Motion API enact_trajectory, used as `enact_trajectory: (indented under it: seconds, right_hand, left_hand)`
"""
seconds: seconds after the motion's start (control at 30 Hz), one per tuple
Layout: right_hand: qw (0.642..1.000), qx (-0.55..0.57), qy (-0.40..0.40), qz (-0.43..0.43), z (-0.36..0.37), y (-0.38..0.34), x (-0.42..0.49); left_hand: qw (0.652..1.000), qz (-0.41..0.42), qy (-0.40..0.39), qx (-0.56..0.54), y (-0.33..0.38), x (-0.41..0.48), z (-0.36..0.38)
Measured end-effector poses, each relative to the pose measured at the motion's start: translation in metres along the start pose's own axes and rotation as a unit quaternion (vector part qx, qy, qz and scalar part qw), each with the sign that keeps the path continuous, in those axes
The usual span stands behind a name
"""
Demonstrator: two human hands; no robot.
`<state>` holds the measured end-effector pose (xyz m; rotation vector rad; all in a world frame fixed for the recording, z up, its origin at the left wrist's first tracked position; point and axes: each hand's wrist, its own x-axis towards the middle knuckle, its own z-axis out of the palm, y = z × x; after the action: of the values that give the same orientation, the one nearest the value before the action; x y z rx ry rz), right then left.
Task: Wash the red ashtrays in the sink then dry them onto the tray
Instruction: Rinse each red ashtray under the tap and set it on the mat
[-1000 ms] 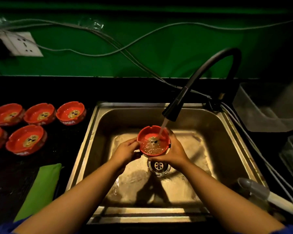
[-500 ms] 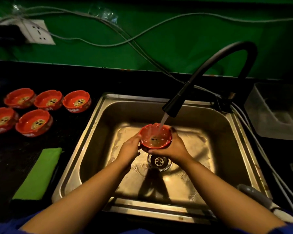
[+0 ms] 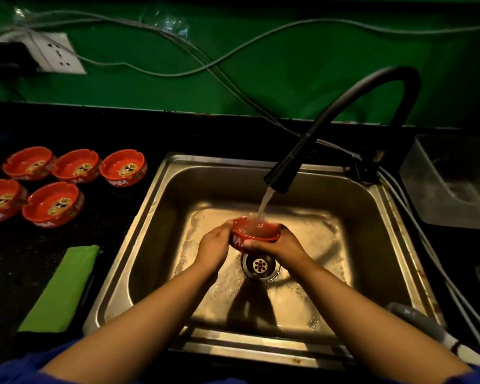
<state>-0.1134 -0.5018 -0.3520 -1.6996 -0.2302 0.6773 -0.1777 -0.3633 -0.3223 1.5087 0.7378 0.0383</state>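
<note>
Green wall point(image 3: 288, 79) behind, black counter point(image 3: 117, 239) below it. Steel sink point(image 3: 155, 206) in the middle, drain point(image 3: 259, 266) at the bottom. Black curved faucet point(image 3: 344, 115) runs water into a red ashtray point(image 3: 254, 234) held over the drain. Left hand point(image 3: 214, 245) and right hand point(image 3: 277, 245) both wrapped around the ashtray, one each side. Clear bin point(image 3: 452, 184) right of sink. Green cloth point(image 3: 58, 289) left of sink. Five more red ashtrays point(image 3: 53, 203) grouped on the counter, far left.

Leftmost ashtray point(image 3: 0, 200) cut by frame edge; held ashtray's point(image 3: 254, 231) lettering partly hand-covered.
</note>
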Motion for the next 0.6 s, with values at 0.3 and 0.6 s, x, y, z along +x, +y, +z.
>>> enact_trajectory:
  seconds: [0.3, 0.6]
  right_hand:
    - [1.0, 0.014, 0.014, -0.005, -0.011, -0.015, 0.001]
    - [0.933, -0.317, 0.05, -0.166, -0.035, -0.038, -0.003]
  left_hand:
    - [1.0, 0.001, -0.025, 0.0, 0.022, 0.012, 0.006]
    - [0.988, -0.102, -0.117, -0.004, 0.006, 0.018, 0.003]
